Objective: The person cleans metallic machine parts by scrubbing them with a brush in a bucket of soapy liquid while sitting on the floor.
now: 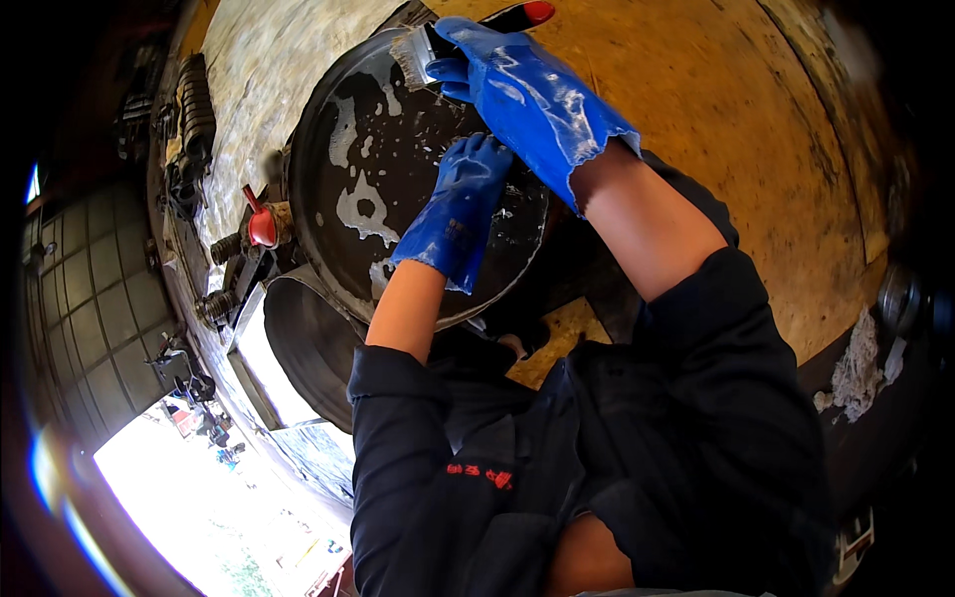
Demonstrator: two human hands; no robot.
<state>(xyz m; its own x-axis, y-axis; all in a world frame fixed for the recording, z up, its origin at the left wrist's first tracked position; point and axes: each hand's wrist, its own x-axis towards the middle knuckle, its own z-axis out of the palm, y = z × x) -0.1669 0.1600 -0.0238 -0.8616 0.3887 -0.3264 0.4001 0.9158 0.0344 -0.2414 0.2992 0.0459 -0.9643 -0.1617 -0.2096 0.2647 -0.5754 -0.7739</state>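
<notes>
A large round black drum or tub (333, 214) fills the middle of the head view, its dark surface marked with pale, foam-like patches and specks. Over its far right rim, my right hand (517, 85) in a blue rubber glove is closed on a brush (416, 58) with pale bristles and a dark, red-tipped handle. The bristles hang above the drum's far edge. My left hand (473, 174), also gloved in blue, is over the middle of the dark surface. Its fingers are curled together; what they hold, if anything, is hidden.
A red-handled part (262, 224) sticks up just left of the drum. Another round dark drum (308, 343) stands at the near left. Brown, stained flooring (736, 129) spreads to the right, with a pale rag-like bundle (856, 368) at the far right edge.
</notes>
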